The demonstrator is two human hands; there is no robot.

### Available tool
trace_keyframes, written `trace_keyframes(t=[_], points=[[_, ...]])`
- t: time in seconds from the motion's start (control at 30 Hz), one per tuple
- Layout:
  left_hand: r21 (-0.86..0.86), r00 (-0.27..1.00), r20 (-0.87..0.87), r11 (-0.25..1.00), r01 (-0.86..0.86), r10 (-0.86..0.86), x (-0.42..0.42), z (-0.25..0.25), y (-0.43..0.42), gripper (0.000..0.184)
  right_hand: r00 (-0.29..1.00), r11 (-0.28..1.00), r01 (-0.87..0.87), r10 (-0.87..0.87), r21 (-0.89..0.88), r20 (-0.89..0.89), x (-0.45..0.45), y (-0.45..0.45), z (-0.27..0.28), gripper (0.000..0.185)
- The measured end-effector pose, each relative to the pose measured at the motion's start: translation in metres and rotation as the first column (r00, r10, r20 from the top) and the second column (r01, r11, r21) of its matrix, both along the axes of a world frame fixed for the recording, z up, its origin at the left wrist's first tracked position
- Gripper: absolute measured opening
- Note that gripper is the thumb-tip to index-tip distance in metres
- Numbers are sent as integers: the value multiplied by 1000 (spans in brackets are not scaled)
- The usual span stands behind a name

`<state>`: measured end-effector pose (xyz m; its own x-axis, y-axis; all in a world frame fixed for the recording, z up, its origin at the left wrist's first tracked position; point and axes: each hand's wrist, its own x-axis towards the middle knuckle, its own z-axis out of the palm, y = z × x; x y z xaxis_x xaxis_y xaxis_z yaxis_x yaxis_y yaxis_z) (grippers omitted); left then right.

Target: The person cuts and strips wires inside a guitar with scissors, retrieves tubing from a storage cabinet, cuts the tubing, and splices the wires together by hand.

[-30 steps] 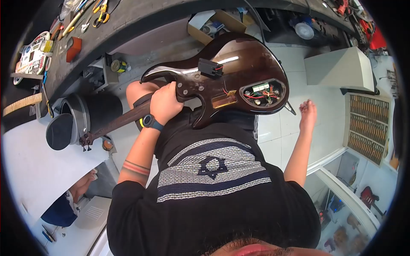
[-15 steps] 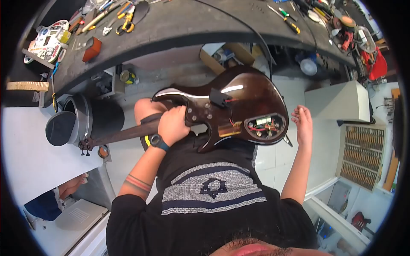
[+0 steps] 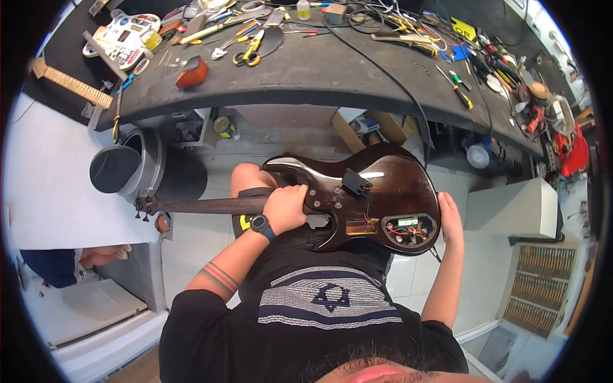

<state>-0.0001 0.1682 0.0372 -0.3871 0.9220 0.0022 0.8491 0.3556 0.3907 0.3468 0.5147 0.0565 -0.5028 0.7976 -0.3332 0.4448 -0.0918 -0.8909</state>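
A dark brown bass guitar (image 3: 396, 169) lies face down across my lap, its headstock (image 3: 148, 204) to the left. My left hand (image 3: 287, 207), with a watch at the wrist, is closed round the neck where it joins the body. My right hand (image 3: 451, 220) lies with fingers stretched along the body's right-hand edge, touching it; its thumb is hidden. In the back of the body, an uncovered control cavity (image 3: 412, 231) shows coloured wires. A black box (image 3: 355, 183) on thin wires lies on the back beside a smaller rectangular opening (image 3: 361, 228).
A dark workbench (image 3: 287, 80) curves ahead, bearing scissors (image 3: 251, 52), a screwdriver (image 3: 463, 97), an orange block (image 3: 192, 72) and many tools. A black cable (image 3: 383, 67) runs over its edge. A bin (image 3: 150, 163) stands left, a white cabinet (image 3: 511, 207) right. Another person's arm (image 3: 105, 255) shows lower left.
My right hand has moved from beside the guitar onto its right-hand edge. The view has tilted up, showing more bench. The black box sits at a different angle. My left hand keeps its grip.
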Motion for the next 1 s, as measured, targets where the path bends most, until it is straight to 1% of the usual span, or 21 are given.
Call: trace_keyframes(t=[0.07,0.1,0.2,0.27,0.3,0.4,0.43,0.53,0.57,0.6,0.63,0.67,0.7,0.73,0.8,0.83,0.87,0.93,1.0], points=[[4,1000,10,1000,-5,5,0,1,-1,31,999,999,-45,44,-24,-31,0,5,-1,45],[17,1000,20,1000,-9,9,1,2,-1,30,999,1000,-25,25,-5,-42,-1,6,-4,41],[33,1000,13,999,5,-5,-1,-3,0,28,998,998,63,-63,17,-2,-10,0,1,42],[30,1000,3,999,26,-26,-3,-6,-2,27,999,998,39,-40,-56,-12,-4,10,-11,45],[65,1000,6,998,16,-16,-3,-6,-2,24,999,995,29,-30,-92,-18,-1,15,-20,47],[84,999,-40,996,21,-18,-9,12,-2,24,980,981,193,-194,-10,-48,-7,6,-12,52],[73,998,-68,997,20,-15,-12,26,-1,24,974,977,213,-212,5,-85,-17,-4,8,45],[138,988,-148,989,51,-30,-24,77,3,22,967,991,104,-121,-85,-224,-10,16,16,47],[120,980,-198,992,47,-22,-26,104,5,22,959,997,24,-44,-77,-281,-18,11,39,40],[102,969,-248,994,42,-15,-31,128,6,22,956,998,28,-43,-53,-291,-27,8,58,39],[139,971,-237,988,67,-33,-42,139,10,22,952,999,31,-39,-31,-302,-36,6,75,38],[139,970,-240,988,71,-36,-50,163,13,28,948,999,30,-32,-9,-317,-47,5,93,37],[166,962,-269,983,84,-37,-62,175,18,28,941,999,-14,-1,-43,-337,-59,5,115,38],[193,953,-300,976,97,-36,-76,187,23,29,926,999,-22,4,-41,-377,-69,13,119,38],[180,937,-350,980,85,-17,-98,217,34,30,893,999,-36,15,-38,-451,-91,31,128,38],[216,934,-358,971,102,-19,-111,228,40,31,883,999,-9,-7,-31,-469,-106,36,136,36],[165,907,-422,982,88,-10,-123,238,47,27,887,1000,-9,4,-10,-463,-119,45,140,37],[142,906,-423,988,69,-3,-153,246,64,28,893,999,-8,23,35,-449,-145,69,140,37],[174,895,-446,980,97,-9,-181,240,86,31,911,983,-45,113,176,-397,-169,98,131,38]])
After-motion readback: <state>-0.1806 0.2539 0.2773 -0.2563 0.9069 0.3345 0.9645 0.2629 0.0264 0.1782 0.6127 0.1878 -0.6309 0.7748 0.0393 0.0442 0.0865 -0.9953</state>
